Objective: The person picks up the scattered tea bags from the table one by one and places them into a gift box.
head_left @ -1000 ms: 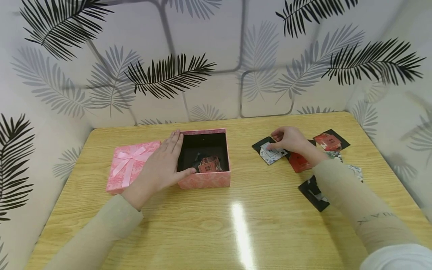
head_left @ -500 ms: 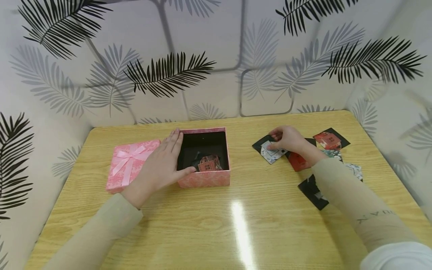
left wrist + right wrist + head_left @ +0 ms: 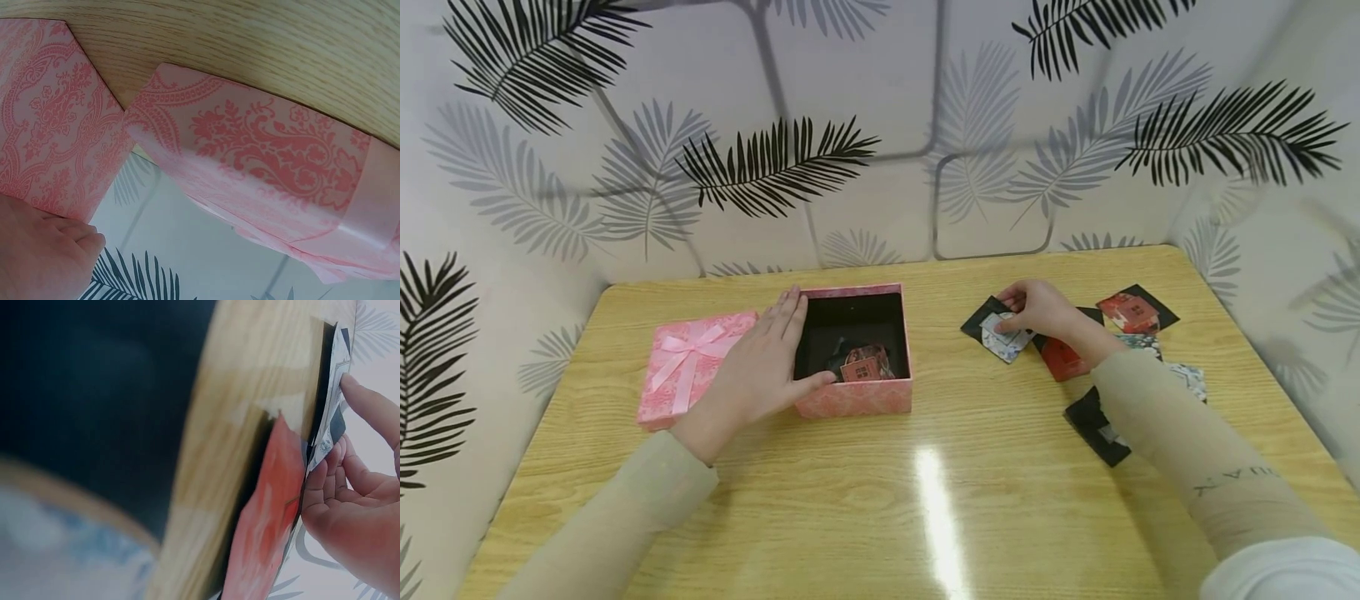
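My left hand (image 3: pixel 752 375) rests along the left side of the open pink box (image 3: pixel 853 400), fingers straight and thumb over the front rim. Inside the box's black interior lies a red-and-black packet (image 3: pixel 865 365), with a darker piece beside it. On the right, my right hand (image 3: pixel 1041 312) pinches a flat black packet with a white patterned front (image 3: pixel 1004 340) between thumb and fingers. The right wrist view shows the thumb on the packet's face (image 3: pixel 331 394) and fingers bent at its lower edge. A red packet (image 3: pixel 265 512) lies close to this hand.
Left of the box lies its pink lid (image 3: pixel 688 362) with a ribbon bow, partly behind my left hand. Around my right forearm are more packets: a red-and-black one (image 3: pixel 1133 310), a black one (image 3: pixel 1097 429) and a white patterned one (image 3: pixel 1191 382). A patterned wall backs the wooden table (image 3: pixel 850 508).
My right fingers have closed in on the white-fronted packet, which has turned slightly. The left hand and the box have not visibly moved.
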A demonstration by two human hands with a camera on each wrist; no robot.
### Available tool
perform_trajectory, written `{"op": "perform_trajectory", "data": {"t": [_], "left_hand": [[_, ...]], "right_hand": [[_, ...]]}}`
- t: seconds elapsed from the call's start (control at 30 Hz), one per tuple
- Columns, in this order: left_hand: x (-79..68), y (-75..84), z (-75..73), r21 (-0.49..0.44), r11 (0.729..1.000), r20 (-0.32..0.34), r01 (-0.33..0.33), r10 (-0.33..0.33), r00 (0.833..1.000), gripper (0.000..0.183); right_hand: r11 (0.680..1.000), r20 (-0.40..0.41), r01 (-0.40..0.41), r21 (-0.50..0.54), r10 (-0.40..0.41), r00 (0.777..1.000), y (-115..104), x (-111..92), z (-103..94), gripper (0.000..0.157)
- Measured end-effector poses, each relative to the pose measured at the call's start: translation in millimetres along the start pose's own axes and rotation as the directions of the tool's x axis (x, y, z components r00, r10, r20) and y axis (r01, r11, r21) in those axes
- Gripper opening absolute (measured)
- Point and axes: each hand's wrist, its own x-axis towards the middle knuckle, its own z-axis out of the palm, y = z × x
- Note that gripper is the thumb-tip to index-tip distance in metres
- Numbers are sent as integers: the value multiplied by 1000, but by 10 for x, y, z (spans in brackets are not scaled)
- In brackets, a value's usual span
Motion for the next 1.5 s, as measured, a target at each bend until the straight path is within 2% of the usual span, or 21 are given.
{"op": "perform_trajectory", "data": {"t": [0.33, 0.63, 0.77, 1.03, 1.4, 1.5], "left_hand": [[-2, 6, -10, 4, 1000, 8, 2, -2, 1000, 112], [-3, 0, -7, 7, 1000, 6, 2, -2, 1000, 113], [-4, -4, -5, 16, 1000, 7, -2, 2, 1000, 111], [3, 2, -16, 7, 1000, 10, 3, -3, 1000, 113], [2, -7, -25, 23, 1000, 10, -9, 9, 1000, 114], [2, -4, -35, 27, 1000, 7, -15, 15, 1000, 114]], "right_hand": [[999, -29, 31, -21, -31, 999, -26, -24, -18, 49], [999, -160, 53, -1, -53, 986, -103, -2, -90, 25], [997, -207, 71, 8, -68, 976, -199, -18, -164, 19], [989, -274, 140, 57, -119, 954, -440, -68, -314, 21], [984, -375, 178, 29, -155, 914, -825, -31, -448, 20], [981, -378, 189, 31, -164, 911, -940, -39, -461, 20]]}}
